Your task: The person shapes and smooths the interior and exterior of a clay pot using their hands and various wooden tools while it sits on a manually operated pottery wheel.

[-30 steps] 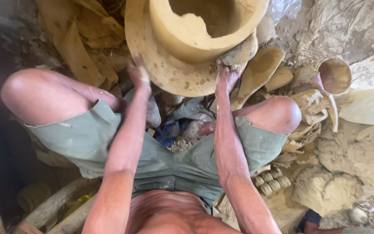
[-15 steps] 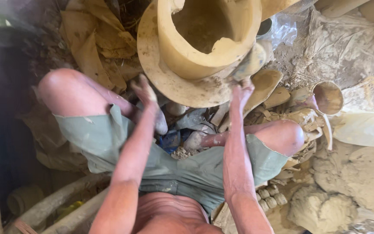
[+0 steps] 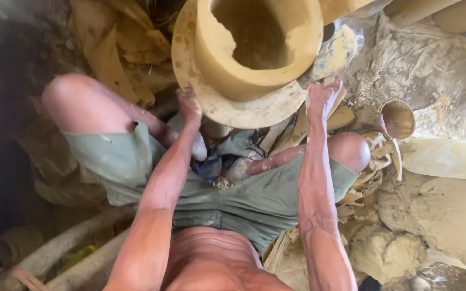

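Clay coats nearly everything under you: a thick-walled, open-topped clay cylinder stands on a round, mud-smeared wheel disc at the top of the view, between your knees. Your left hand sits at the near-left edge of the disc, fingers pointing up toward the cylinder and touching the rim; the fingers look closed together against the edge rather than spread, though whether they curl under it you cannot tell from this angle. Your right hand is at the disc's right edge, palm turned inward and fingers pressed flat against the rim, not wrapped around anything. Both arms run straight out from your body, one on each side of the disc, over your green shorts. Just to the right of your right knee a small round metal cup sits among clay scraps, well apart from either hand. A pale lump of raw clay lies lower right, near your right thigh.
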